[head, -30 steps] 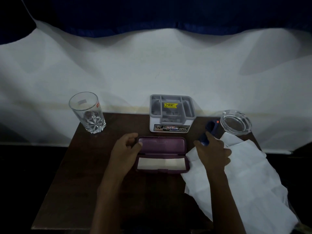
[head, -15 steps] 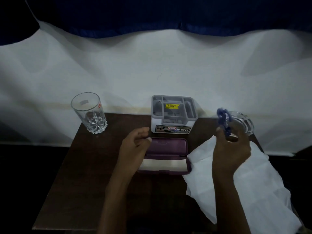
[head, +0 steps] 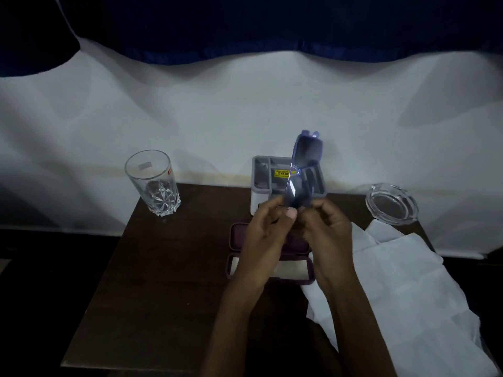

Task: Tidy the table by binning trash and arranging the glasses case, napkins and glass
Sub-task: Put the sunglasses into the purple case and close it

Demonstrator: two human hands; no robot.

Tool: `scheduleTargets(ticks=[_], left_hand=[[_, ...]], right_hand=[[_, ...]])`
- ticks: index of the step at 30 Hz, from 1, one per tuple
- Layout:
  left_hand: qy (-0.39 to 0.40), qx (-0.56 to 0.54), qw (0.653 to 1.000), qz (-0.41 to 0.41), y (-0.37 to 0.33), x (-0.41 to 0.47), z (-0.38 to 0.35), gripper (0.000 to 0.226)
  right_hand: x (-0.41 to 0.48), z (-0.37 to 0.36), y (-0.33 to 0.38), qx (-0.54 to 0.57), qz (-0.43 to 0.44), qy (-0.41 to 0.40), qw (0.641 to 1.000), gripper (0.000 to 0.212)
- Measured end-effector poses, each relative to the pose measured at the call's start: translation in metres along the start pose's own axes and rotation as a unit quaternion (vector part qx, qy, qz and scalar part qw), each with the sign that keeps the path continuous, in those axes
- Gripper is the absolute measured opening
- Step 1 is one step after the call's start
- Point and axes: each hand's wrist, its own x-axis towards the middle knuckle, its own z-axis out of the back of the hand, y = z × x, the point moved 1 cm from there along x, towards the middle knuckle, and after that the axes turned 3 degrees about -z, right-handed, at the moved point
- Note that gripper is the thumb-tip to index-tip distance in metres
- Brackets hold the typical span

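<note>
Hands, two of them, meet in the air over the middle of the table (head: 163,268). The left hand (head: 265,240) and the right hand (head: 326,235) both have curled fingers, and together they pinch the bottom end of one pair of blue glasses (head: 304,170). The glasses stand up tall, with one dark lens above the other. They look a bit blurry.

Right under the hands lies one purple glasses case (head: 241,238). It is open, with its lid flat on the table. A pale cloth lies in the near half. The hands hide its middle.

One tall clear glass (head: 153,183) stands upright at the back left corner, well apart from the case. One grey box with small sections (head: 261,180) stands at the back, just behind the case, and it has one yellow sticker. One clear glass ashtray (head: 391,204) sits at the back right corner.

White napkins (head: 408,281) lie spread over the right side of the table and hang past its edge. They overlap, so I cannot count the sheets. The near corner of the case touches them.
</note>
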Motion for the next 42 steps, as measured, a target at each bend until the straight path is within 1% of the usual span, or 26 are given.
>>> scheduleTargets(ticks=[2, 5, 8, 10, 11, 13, 15, 17, 18, 20, 22, 23, 25, 28, 30, 32, 35, 36, 37, 39, 40, 42], left_hand=[[-0.034, -0.012, 0.999, -0.031, 0.000, 0.003, 0.003, 0.021], [-0.043, 0.002, 0.997, -0.068, 0.001, 0.003, 0.009, 0.017], [-0.025, 0.036, 0.995, -0.088, 0.002, 0.004, 0.016, 0.010], [0.012, 0.058, 0.994, -0.095, 0.003, 0.006, 0.022, 0.009], [0.034, 0.077, 0.992, -0.096, 0.003, 0.006, 0.025, 0.008], [0.056, 0.122, 0.986, -0.096, 0.003, 0.006, 0.033, 0.007], [0.074, 0.151, 0.983, -0.080, 0.004, 0.007, 0.043, 0.007], [0.102, 0.172, 0.979, -0.046, 0.005, 0.006, 0.049, 0.014], [0.114, 0.168, 0.979, -0.025, 0.007, 0.005, 0.051, 0.017], [0.118, 0.150, 0.981, 0.022, 0.011, 0.004, 0.053, 0.028], [0.103, 0.163, 0.980, 0.057, 0.014, 0.003, 0.054, 0.040], [0.090, 0.178, 0.978, 0.067, 0.014, 0.003, 0.056, 0.040], [0.068, 0.223, 0.969, 0.076, 0.013, 0.004, 0.061, 0.031], [0.055, 0.282, 0.956, 0.065, 0.011, 0.003, 0.069, 0.016], [0.060, 0.307, 0.948, 0.065, 0.012, 0.002, 0.074, 0.011], [0.066, 0.348, 0.932, 0.076, 0.015, 0.003, 0.080, 0.008], [0.088, 0.395, 0.906, 0.126, 0.024, 0.003, 0.088, 0.005], [0.088, 0.409, 0.898, 0.139, 0.026, 0.002, 0.089, 0.007], [0.082, 0.425, 0.889, 0.146, 0.026, 0.002, 0.089, 0.016], [0.069, 0.433, 0.886, 0.150, 0.030, 0.003, 0.092, 0.034], [0.070, 0.435, 0.885, 0.153, 0.031, 0.004, 0.092, 0.036], [0.065, 0.460, 0.871, 0.160, 0.028, 0.003, 0.090, 0.026]], right_hand=[[-0.002, -0.003, 0.001, 0.006, -0.004, 0.042, 0.999, 0.015], [-0.005, -0.003, 0.001, -0.027, 0.016, 0.093, 0.995, 0.009], [-0.006, -0.001, 0.002, -0.058, 0.038, 0.140, 0.988, 0.009], [-0.006, 0.001, 0.004, -0.058, 0.034, 0.163, 0.984, 0.013], [-0.004, 0.004, 0.004, -0.056, 0.025, 0.159, 0.985, 0.016], [0.000, 0.012, 0.002, -0.032, -0.001, 0.113, 0.993, 0.021], [0.005, 0.022, 0.003, 0.014, -0.019, 0.065, 0.998, 0.038], [0.007, 0.031, 0.006, 0.048, -0.032, 0.060, 0.997, 0.054], [0.008, 0.033, 0.005, 0.048, -0.035, 0.069, 0.996, 0.056], [0.008, 0.034, 0.003, 0.014, -0.033, 0.090, 0.995, 0.048], [0.008, 0.032, -0.001, -0.035, -0.026, 0.085, 0.995, 0.032], [0.007, 0.032, -0.002, -0.065, -0.023, 0.077, 0.995, 0.024], [0.009, 0.032, -0.005, -0.129, -0.020, 0.080, 0.988, 0.019], [0.009, 0.032, -0.007, -0.192, -0.018, 0.124, 0.973, 0.015], [0.007, 0.029, -0.009, -0.219, -0.024, 0.169, 0.961, 0.018], [0.007, 0.027, -0.013, -0.266, -0.019, 0.203, 0.942, 0.028], [0.007, 0.026, -0.018, -0.317, -0.021, 0.211, 0.924, 0.034], [0.007, 0.025, -0.019, -0.321, -0.024, 0.214, 0.922, 0.034], [0.007, 0.025, -0.019, -0.323, -0.027, 0.216, 0.921, 0.035], [0.007, 0.024, -0.020, -0.327, -0.027, 0.219, 0.919, 0.037], [0.007, 0.024, -0.021, -0.333, -0.026, 0.217, 0.917, 0.036], [0.008, 0.023, -0.022, -0.352, -0.023, 0.217, 0.910, 0.030]])
